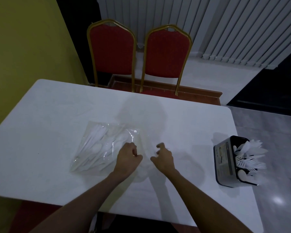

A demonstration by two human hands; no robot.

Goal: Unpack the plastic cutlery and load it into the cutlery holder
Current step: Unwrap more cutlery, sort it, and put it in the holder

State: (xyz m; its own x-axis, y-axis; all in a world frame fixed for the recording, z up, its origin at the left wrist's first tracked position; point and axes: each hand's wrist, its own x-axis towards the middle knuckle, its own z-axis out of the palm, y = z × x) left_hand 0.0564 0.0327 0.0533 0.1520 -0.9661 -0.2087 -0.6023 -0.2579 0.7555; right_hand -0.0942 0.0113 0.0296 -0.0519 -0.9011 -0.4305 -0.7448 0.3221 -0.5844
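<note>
A clear plastic bag of white plastic cutlery [97, 148] lay on the white table [49, 115], its near edge apparently pinched by the left hand [127, 159]. Just beside it the right hand [164, 158] curled, grasp unclear. Well right of those fingers stood the black cutlery holder [224, 165], holding white forks and spoons [247, 158].

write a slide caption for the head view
Left hand grips the edge of a clear bag of plastic cutlery, right hand beside it, on a white table; partly loaded cutlery holder at right.
</note>
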